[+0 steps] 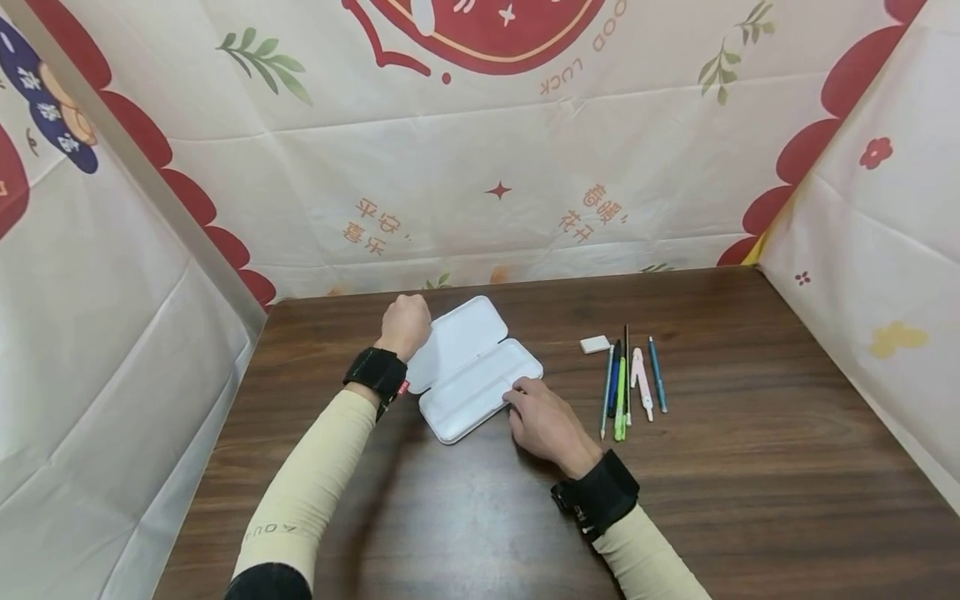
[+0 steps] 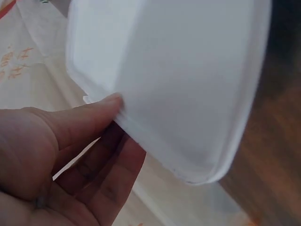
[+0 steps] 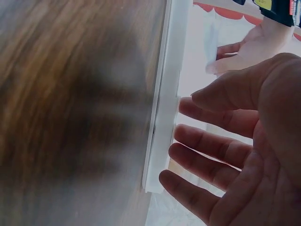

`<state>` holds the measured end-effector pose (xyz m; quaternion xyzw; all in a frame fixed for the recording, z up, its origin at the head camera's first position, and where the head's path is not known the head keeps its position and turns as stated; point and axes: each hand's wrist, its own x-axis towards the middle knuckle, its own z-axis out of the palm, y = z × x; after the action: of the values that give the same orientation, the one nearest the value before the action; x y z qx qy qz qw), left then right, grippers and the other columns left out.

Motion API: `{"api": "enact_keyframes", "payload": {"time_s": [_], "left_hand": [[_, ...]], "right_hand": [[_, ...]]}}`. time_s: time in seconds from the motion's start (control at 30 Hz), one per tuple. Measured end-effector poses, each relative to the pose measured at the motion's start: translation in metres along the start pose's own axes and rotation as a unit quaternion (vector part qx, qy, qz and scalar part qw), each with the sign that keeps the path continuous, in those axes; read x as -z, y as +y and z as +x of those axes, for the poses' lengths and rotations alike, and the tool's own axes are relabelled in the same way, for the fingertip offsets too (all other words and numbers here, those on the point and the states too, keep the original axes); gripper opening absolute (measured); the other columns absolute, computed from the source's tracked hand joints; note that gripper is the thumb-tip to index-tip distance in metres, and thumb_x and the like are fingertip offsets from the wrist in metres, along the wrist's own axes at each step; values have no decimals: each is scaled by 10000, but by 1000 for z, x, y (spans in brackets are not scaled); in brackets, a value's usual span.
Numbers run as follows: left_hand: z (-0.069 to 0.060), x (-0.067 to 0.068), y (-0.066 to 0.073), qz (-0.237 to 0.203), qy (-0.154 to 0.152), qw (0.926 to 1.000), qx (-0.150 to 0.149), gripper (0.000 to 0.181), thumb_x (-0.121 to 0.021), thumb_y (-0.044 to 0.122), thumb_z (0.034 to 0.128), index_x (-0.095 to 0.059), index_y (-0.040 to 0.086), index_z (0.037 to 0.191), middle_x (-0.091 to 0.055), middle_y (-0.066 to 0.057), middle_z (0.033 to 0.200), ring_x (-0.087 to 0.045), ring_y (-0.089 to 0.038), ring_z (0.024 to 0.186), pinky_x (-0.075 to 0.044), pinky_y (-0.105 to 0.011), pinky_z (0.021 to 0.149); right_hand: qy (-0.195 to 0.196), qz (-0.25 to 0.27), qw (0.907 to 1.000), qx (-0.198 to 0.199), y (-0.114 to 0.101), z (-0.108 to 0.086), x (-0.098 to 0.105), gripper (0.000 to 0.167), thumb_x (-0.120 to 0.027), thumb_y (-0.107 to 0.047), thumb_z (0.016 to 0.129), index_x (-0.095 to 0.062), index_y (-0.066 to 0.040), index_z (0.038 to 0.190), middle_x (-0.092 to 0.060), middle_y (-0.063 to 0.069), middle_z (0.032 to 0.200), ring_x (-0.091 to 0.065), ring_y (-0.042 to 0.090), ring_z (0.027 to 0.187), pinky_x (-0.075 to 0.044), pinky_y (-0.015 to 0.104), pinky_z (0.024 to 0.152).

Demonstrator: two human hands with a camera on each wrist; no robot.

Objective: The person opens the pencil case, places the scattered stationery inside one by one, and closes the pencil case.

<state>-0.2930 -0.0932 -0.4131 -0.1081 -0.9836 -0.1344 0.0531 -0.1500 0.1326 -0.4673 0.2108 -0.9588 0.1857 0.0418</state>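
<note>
White case (image 1: 487, 385), head view: lay open at mid-table, toward the far edge of the table (image 1: 465, 525); with its lid (image 1: 467, 329) folded back, the opening looked done.
Pens and pencils (image 1: 620, 400), head view: lay outside the case, toward the table's right edge, with an eraser (image 1: 595, 344) and a white two-legged tool (image 1: 642, 385); neither hand touched them, so work on these looked unbegun.
Left hand (image 1: 406, 323), head view: reached to the lid's outer side, near the table's far edge, knuckles up.
Right hand (image 1: 551, 423), head view: reached from the near edge to the case's right side.
Lid grip, left wrist view: thumb on the inner face, fingers behind, pinching the rim.
Case wall, right wrist view: right fingers pointed at it, spread apart; whether every tip touched was hard to tell.
</note>
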Motion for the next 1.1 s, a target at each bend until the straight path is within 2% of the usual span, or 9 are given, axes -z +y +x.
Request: {"api": "enact_keyframes", "payload": {"time_s": [0.13,0.27,0.53,0.87,1.1], "left_hand": [[2,-9,-8,-213,-225,9994,128,140,-627,-8,863,-718,-23,757,-732,-151,803,-703,-322,795,-568,-446,724],[2,-13,-12,-355,-482,9978,292,111,-688,29,870,-777,-10,923,-753,-155,942,-714,-335,895,-569,-435,785],[-2,-17,-15,-629,-765,9941,453,132,-707,39,880,-770,-24,976,-743,-173,1012,-702,-336,959,-556,-436,832],[-7,-27,-24,-1007,-837,9890,691,139,-699,30,863,-779,-13,968,-741,-174,1028,-699,-321,955,-561,-424,799],[-7,-25,-24,-1066,-585,9916,439,129,-685,27,869,-790,3,939,-741,-175,1024,-703,-328,949,-561,-439,802]], "right_hand": [[-62,-7,9999,-99,0,0,0,274,-578,-105,950,-691,-21,1185,-614,116,1180,-586,251,1066,-505,420,882],[-20,16,9999,-114,0,0,0,266,-581,-98,945,-697,-21,1171,-614,114,1164,-587,248,1052,-508,418,866],[65,-15,10000,-65,1,0,1,253,-585,-88,937,-701,-13,1149,-616,112,1132,-586,244,1024,-512,410,835],[267,-59,9996,40,0,0,0,224,-604,-84,925,-715,-25,1110,-622,94,1083,-589,234,986,-517,395,798],[178,-50,9998,-58,1,-1,0,230,-603,-86,930,-711,-18,1122,-620,96,1086,-587,227,980,-517,393,796]]}}
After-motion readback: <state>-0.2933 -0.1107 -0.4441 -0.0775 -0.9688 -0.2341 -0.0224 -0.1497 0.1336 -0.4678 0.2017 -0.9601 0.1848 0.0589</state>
